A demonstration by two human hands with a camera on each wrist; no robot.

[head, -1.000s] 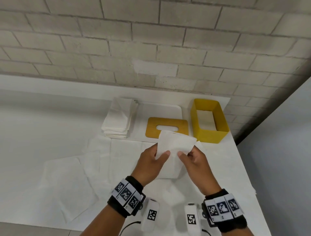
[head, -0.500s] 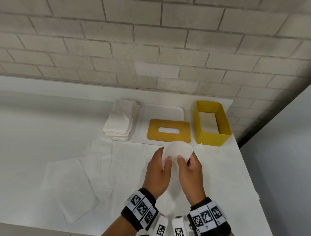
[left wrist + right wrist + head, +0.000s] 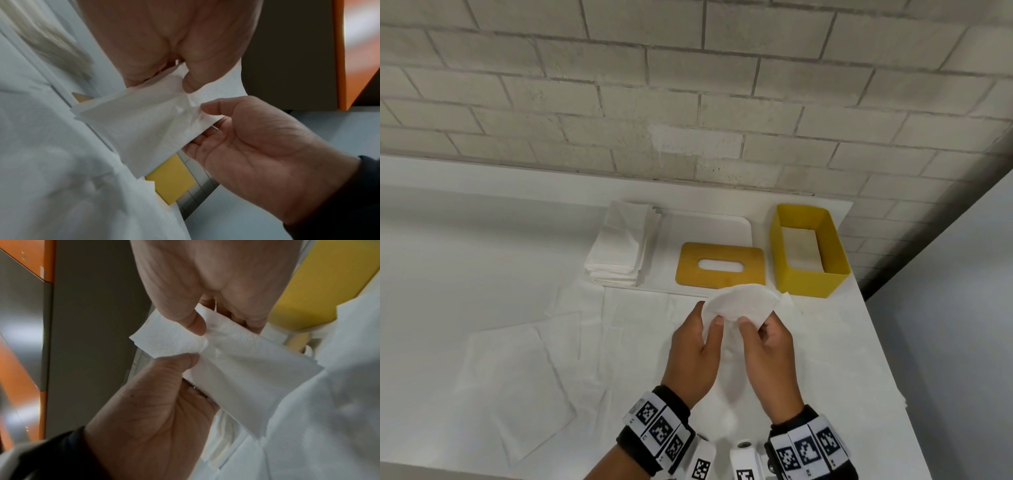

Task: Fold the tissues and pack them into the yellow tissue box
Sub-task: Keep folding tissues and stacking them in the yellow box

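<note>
Both hands are raised a little above the white surface (image 3: 482, 260), sharing one folded tissue (image 3: 739, 303) between them. The left hand (image 3: 697, 353) pinches the tissue's near edge with its thumb on top and its fingers curled beneath; the right hand (image 3: 767, 353) does the same just beside it, thumb tips close together but not touching. In the wrist views the tissue (image 3: 156, 116) is creased where the two thumbs press, and its free end fans away from the hands (image 3: 236, 369). From the head view it bows into a rounded arc over the near edge of the yellow lid (image 3: 720, 265), which lies flat with its oval slot facing up. Just right of the lid stands the yellow tissue box (image 3: 810, 277), open at the top, with white tissue lying flat in its bottom. Left of the lid sits a stack of folded tissues (image 3: 619, 253). Several unfolded sheets (image 3: 517, 387) lie spread across the surface below and to the left of the hands, overlapping each other
</note>
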